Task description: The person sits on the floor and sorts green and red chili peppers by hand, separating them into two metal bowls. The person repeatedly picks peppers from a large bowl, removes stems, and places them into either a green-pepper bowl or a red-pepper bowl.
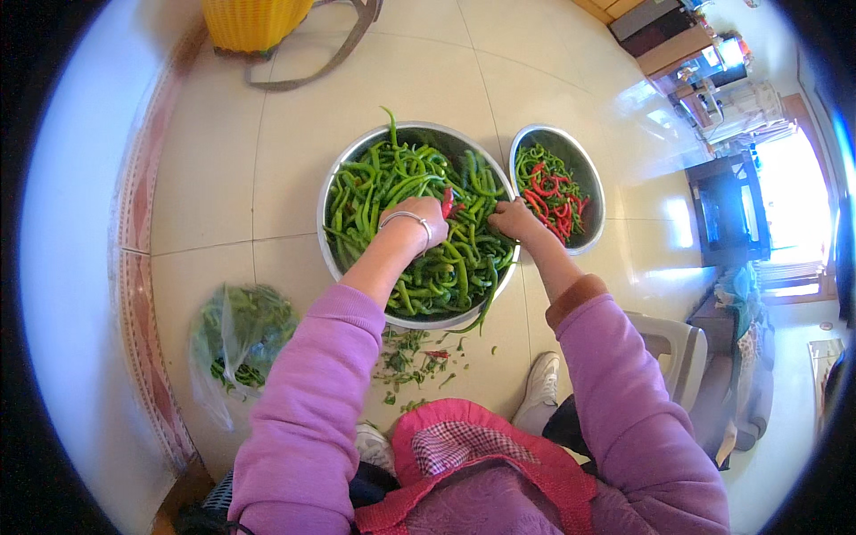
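A large round metal basin [324, 200] full of long green chili peppers [461, 274] stands on the floor before me. My left hand [421, 224], with a silver bangle at the wrist, is over the middle of the peppers; a red chili pepper [447, 200] shows beside its fingers, and whether it is gripped I cannot tell. My right hand [513, 219] is at the basin's right rim, its fingers bent down and partly hidden. Touching that rim or close to it is a smaller metal bowl [594, 200] with red chili peppers [560, 212] and thin green ones.
A clear plastic bag [244, 328] of greens lies at the left near the wall. Leaf and stem scraps [404, 358] lie below the basin. A yellow woven basket [254, 23] with a strap stands at the top left, a pale plastic chair [689, 354] at the right.
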A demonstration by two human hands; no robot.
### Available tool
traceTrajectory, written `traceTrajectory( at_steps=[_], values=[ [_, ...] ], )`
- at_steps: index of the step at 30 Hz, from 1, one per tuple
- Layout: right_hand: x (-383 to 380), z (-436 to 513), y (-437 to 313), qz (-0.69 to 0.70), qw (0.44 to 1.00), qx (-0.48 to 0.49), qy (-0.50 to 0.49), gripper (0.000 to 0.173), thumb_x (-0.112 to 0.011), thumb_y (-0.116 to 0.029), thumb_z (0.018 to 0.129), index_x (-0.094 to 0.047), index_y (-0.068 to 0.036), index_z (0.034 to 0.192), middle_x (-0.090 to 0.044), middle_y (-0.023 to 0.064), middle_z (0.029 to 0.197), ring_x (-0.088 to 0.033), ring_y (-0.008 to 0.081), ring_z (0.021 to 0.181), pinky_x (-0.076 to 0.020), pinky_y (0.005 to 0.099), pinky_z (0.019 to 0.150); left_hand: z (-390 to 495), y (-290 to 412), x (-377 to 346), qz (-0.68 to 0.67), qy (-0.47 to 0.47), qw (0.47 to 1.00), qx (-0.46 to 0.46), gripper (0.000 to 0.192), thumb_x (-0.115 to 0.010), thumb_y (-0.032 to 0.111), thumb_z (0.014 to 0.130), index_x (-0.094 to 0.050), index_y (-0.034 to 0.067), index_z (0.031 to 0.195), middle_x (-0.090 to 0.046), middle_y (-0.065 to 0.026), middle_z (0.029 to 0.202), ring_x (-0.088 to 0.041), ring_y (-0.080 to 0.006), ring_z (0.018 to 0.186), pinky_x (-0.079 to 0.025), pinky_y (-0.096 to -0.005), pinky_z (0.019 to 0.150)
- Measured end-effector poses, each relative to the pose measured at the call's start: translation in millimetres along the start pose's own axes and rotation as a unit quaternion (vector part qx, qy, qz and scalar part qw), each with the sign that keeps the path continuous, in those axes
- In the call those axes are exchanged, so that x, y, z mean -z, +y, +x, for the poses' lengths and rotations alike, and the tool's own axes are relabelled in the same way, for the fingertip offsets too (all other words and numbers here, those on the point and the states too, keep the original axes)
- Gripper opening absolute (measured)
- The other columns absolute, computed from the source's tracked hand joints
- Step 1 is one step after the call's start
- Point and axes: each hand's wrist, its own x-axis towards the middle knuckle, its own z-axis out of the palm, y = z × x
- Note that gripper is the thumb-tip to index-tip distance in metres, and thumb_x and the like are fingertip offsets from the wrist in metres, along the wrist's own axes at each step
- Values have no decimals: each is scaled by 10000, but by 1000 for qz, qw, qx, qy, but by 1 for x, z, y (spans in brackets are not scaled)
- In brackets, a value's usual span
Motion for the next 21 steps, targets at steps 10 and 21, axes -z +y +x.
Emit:
traceTrajectory(
  at_steps=[10,21],
  values=[
    [100,-28,-83,101,986,123,-49,287,-562,-229,799,-670,-11,950,-665,151,890,-642,285,763,-534,392,709,18,-24,-17,0,28,997,-77,331,-552,232,808,-649,11,1034,-630,-220,1085,-597,-365,1021,-467,-415,901],
    [97,-63,-41,300,953,34,-33,295,-561,-267,853,-688,-100,1059,-602,88,1178,-556,269,1092,-458,400,882,-2,-34,-10,-129,78,982,-109,241,-603,247,798,-624,44,927,-642,-212,874,-616,-353,834,-472,-398,784]
  ],
)
